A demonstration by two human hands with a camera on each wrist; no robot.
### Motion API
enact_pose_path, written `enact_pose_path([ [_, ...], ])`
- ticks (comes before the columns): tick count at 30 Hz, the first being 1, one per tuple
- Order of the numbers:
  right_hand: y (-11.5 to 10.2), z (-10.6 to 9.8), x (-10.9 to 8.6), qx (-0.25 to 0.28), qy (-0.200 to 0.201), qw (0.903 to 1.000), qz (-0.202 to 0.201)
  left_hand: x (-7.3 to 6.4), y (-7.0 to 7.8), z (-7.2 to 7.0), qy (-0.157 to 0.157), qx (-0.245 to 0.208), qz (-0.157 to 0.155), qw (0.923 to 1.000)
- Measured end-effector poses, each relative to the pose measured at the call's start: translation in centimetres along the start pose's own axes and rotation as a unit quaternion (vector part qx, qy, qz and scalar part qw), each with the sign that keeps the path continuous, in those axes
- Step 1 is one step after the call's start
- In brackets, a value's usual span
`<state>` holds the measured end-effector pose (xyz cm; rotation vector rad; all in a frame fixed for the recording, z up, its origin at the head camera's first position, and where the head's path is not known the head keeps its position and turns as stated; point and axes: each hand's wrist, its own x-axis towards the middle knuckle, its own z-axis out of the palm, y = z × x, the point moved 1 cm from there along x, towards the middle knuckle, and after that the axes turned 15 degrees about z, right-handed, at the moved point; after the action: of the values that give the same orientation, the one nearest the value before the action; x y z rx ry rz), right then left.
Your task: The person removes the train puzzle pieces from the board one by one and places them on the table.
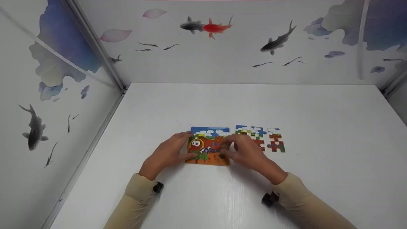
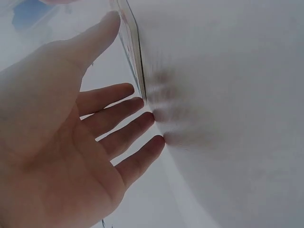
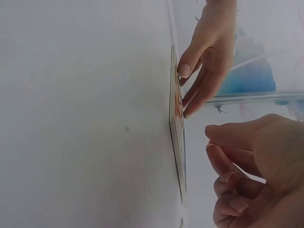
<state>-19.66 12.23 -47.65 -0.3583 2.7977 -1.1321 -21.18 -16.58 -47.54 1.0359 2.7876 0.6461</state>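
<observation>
A small puzzle board (image 1: pixel 208 160) with a cartoon train picture lies flat on the white table. At its left edge is my left hand (image 1: pixel 167 152), its thumb resting over the lower left of the picture. In the left wrist view the fingers of my left hand (image 2: pixel 90 137) are straight and spread, some tips beside the board's edge. My right hand (image 1: pixel 248 152) is over the board's right side. The right wrist view shows my right hand (image 3: pixel 256 166) just off the board (image 3: pixel 176 128), fingers curled, thumb and index tips close together; no piece is visible between them.
Right of the board lie several puzzle pieces (image 1: pixel 278 146), some grouped in rows and partly hidden by my right hand. White panels printed with fish (image 1: pixel 278 42) stand along the back and left of the table (image 1: pixel 203 105). Dark wrist devices (image 1: pixel 270 199) sit at both sleeves.
</observation>
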Motion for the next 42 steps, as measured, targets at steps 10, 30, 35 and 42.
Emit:
enact_pose_path([
  [10, -1.1, 1.4, 1.1, 0.018, -0.055, 0.9982, 0.013, -0.1, 0.0, 0.1, -0.014, -0.014, -0.03, 0.9994],
  [30, -2.4, 3.7, 2.7, 0.01, -0.09, 0.9948, 0.046, -0.3, 0.2, 0.0, -0.014, -0.029, -0.031, 0.999],
  [35, -2.6, 4.0, 2.9, 0.004, -0.088, 0.9942, 0.061, -0.4, 0.2, -0.1, -0.012, -0.033, -0.023, 0.9991],
  [42, -2.8, 4.1, 3.1, -0.021, -0.102, 0.9918, 0.074, -0.3, 0.3, -0.2, -0.009, -0.036, -0.02, 0.9991],
])
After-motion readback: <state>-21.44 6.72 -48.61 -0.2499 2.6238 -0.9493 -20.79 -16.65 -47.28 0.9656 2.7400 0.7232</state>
